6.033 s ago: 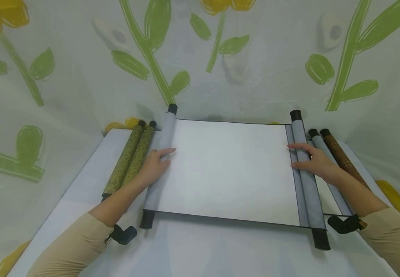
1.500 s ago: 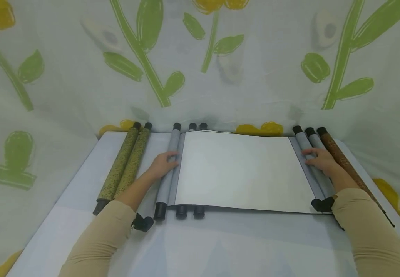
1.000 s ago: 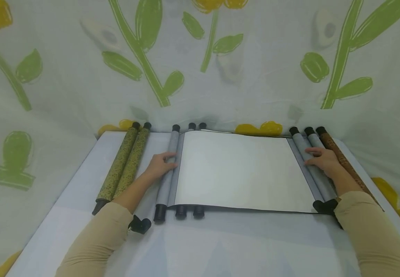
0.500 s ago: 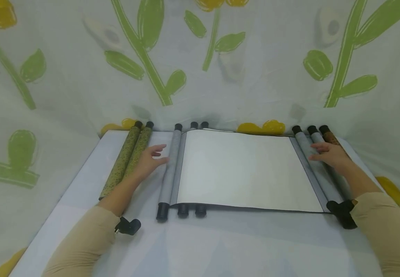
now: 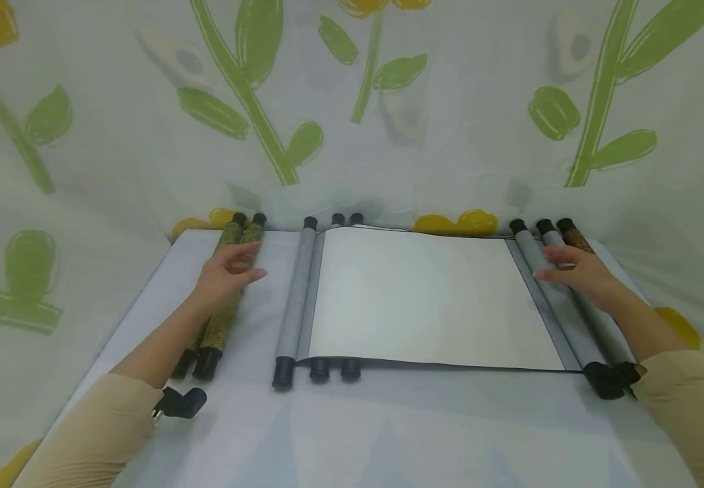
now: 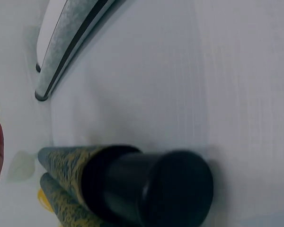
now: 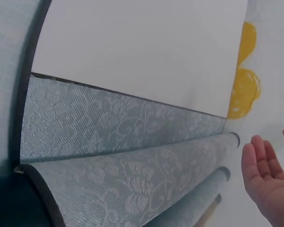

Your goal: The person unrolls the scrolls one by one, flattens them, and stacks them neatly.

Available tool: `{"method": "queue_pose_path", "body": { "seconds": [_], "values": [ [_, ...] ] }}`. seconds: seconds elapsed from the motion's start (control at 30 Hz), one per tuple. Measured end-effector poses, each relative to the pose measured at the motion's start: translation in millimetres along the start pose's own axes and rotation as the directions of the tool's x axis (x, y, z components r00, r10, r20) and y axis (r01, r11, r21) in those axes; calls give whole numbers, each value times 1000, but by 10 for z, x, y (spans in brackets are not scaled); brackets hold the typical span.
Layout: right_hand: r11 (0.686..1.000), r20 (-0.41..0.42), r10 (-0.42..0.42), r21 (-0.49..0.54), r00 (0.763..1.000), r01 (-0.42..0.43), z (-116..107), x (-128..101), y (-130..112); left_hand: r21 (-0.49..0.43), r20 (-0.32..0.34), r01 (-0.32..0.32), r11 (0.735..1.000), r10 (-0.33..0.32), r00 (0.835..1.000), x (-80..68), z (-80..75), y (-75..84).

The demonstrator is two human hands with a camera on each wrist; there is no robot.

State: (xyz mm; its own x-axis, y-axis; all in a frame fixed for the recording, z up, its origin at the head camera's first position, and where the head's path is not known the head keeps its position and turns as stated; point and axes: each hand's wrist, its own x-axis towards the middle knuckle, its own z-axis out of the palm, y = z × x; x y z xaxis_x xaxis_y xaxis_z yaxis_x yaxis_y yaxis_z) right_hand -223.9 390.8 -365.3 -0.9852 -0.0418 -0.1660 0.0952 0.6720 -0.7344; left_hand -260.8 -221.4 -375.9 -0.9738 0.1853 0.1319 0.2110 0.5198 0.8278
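Observation:
A partly unrolled scroll with blank white paper lies on the table, a grey brocade roller with black end knobs at each side. My left hand is left of it, above a pair of yellow-green patterned rollers, its thumb apart from the loosely bent fingers and nothing in it. In the left wrist view, a black knob of one patterned roller shows close up. My right hand hovers over the scroll's right grey roller. The right wrist view has that hand empty, fingers spread past the roller's far end.
Another grey roller and a brown patterned one lie to the right, partly behind my right arm. Knobs of two more rollers stick out under the paper's left part. A flower-printed curtain stands behind the table.
The scroll went from nearer the front to lie farther back beside the other rollers. My left hand then let go and moved left over the patterned rollers; my right hand loosened its hold.

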Motion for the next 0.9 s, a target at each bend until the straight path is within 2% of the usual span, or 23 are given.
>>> {"method": "queue_pose_path", "body": {
  "seconds": [0.23,0.43,0.6,0.77,0.9],
  "values": [
    [998,-25,-49,-28,998,48,77,-33,-102,-11,22,51,999,-51,998,-90,-165,12],
    [997,-12,-68,17,998,69,228,20,-262,35,-2,-8,999,8,1000,-158,-245,-5],
    [994,-32,-108,-15,994,108,350,69,-422,95,17,-71,993,70,997,-183,-304,5],
    [989,-28,-149,-3,988,149,500,148,-580,106,14,-61,993,60,998,-209,-393,30],
    [985,-24,-165,51,986,166,644,240,-698,98,19,-49,994,47,999,-239,-472,-1]
  ]
}}
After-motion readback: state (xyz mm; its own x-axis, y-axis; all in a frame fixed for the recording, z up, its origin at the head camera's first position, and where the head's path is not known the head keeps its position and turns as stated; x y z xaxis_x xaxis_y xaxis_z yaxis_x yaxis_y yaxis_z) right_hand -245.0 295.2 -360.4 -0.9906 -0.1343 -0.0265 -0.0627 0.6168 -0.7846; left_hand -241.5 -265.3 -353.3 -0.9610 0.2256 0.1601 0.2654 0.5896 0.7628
